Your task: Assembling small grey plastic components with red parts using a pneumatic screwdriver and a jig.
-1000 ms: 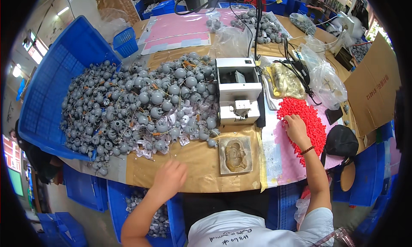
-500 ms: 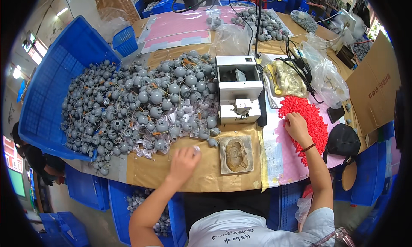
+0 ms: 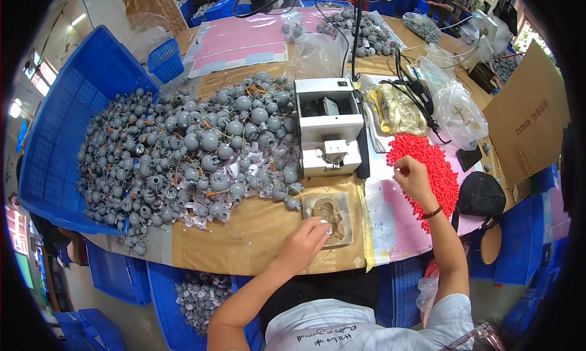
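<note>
My left hand (image 3: 303,246) is over the front left part of a square block (image 3: 348,235) with a hollowed, brownish middle. Its fingers are pinched round a small white piece (image 3: 328,230), most of which they hide. At the left edge of a heap of small red plastic parts (image 3: 442,174), my right hand (image 3: 413,179) has thumb and fingertips pressed together. Whatever those fingertips hold is too small to make out. Behind the block stands a white machine (image 3: 330,129) with an open top and a small metal fixture at its front.
Many grey round parts with wires (image 3: 209,138) spill from a tipped blue bin (image 3: 52,162) across the table's left. A cardboard box (image 3: 526,122), a black cap (image 3: 482,194) and a black phone-like object (image 3: 469,159) are on the right. Black cables hang behind the machine.
My left hand has moved right, from bare brown paper to the block, carrying the white piece. My right hand has drawn back slightly to the left edge of the red heap.
</note>
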{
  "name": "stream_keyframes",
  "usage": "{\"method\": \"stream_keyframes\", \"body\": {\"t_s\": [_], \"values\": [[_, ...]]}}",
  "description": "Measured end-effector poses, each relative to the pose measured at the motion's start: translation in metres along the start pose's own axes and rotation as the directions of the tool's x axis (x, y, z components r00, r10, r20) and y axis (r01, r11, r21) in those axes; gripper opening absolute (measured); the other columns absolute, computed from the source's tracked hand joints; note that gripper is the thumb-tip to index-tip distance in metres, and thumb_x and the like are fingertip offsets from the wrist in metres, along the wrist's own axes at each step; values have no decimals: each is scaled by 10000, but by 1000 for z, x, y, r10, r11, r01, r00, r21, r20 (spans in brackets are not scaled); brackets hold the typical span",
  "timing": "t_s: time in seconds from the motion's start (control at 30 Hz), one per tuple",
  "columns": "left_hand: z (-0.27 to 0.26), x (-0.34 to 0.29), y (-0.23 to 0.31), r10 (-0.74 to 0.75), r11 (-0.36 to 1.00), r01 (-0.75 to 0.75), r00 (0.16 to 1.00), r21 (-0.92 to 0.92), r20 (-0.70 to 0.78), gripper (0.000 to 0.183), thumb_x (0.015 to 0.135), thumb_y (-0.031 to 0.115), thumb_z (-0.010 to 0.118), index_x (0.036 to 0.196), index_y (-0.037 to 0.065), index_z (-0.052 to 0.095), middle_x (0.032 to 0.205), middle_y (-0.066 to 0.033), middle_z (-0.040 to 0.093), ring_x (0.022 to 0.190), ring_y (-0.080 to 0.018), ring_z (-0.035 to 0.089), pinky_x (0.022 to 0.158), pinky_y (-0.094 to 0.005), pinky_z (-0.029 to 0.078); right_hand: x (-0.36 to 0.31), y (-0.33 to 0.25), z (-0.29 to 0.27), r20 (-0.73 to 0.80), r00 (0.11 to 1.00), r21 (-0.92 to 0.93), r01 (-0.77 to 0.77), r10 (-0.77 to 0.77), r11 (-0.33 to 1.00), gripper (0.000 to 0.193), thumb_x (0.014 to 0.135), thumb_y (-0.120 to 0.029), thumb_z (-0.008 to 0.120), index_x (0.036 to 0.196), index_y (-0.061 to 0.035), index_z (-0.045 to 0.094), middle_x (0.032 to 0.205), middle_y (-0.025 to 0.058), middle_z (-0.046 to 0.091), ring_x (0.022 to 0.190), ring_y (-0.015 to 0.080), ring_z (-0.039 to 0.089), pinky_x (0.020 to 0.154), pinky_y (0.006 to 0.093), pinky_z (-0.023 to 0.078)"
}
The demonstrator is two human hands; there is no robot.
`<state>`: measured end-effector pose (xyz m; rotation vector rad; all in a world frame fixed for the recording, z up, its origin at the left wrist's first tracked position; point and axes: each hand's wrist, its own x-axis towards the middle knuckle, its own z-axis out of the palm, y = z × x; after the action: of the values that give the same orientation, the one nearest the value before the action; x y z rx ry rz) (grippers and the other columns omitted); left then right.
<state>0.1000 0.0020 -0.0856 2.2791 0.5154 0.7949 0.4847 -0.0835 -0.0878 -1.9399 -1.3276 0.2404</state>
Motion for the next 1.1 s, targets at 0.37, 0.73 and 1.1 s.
{"method": "stream_keyframes", "body": {"t_s": [0.37,0.73,1.1], "values": [[9,28,-15,-65,997,67,996,33,-60,304,854,83,800,1142,71,702,1083,-134,622,1109,-364,598,981,-460,493,-30,-109,63,204,869,338,370,-452,865,165,868,-18,778,1009,-53,699,922,88,677,829,267,667,717,360,553],[-35,50,-60,-113,834,246,953,494,-282,320,895,82,749,1213,116,730,1039,-111,584,1038,-332,533,897,-437,475,-42,-114,96,258,638,40,744,-726,667,266,779,-126,807,1019,-89,700,1022,22,684,972,233,625,850,377,488],[-107,61,-2,-121,987,152,902,44,-414,125,944,77,729,1067,54,741,974,-81,663,941,-270,611,816,-368,515,-53,-112,96,255,740,84,624,-622,777,298,841,-124,801,1126,-97,720,1097,61,675,1024,269,624,879,405,502]]}}
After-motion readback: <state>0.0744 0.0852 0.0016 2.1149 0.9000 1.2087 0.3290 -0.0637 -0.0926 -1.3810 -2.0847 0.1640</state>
